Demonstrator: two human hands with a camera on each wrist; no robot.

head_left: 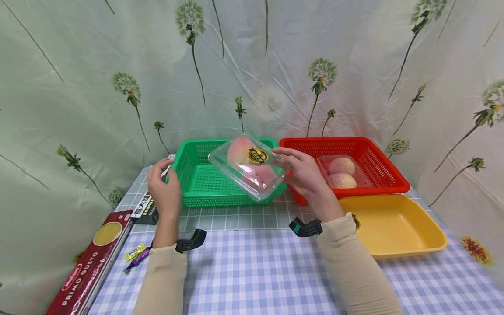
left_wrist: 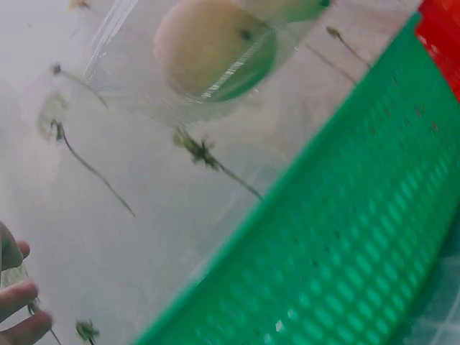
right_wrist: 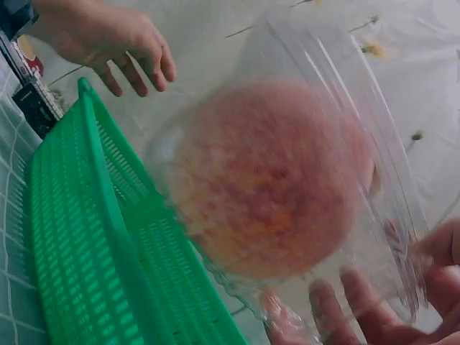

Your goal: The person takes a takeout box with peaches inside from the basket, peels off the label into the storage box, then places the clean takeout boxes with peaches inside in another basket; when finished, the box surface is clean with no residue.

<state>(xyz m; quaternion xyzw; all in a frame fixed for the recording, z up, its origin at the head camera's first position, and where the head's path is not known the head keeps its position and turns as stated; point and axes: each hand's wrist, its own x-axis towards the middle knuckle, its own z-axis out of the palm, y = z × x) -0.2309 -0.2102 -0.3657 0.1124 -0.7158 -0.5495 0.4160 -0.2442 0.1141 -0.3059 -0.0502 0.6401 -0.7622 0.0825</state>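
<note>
My right hand (head_left: 299,173) grips one end of a clear plastic box (head_left: 224,162) holding two peaches (head_left: 240,149), with a black and gold sticker on its lid. The box is tilted in the air above the right part of a green basket (head_left: 228,199). In the right wrist view, the thumb and fingers (right_wrist: 334,305) hold the box by its edge. My left hand (head_left: 166,188) hovers by the basket's left end, its fingers loosely bent around nothing; in the right wrist view this left hand (right_wrist: 118,43) stands apart from the box.
A red basket (head_left: 393,190) holds another clear box of peaches (head_left: 341,166). In front of it lies a yellow tray (head_left: 393,227). At the left are a dark red spaghetti pack (head_left: 94,258), a black box (head_left: 147,214) and two small wrapped sweets (head_left: 135,252). A dandelion-print curtain (head_left: 252,65) hangs behind.
</note>
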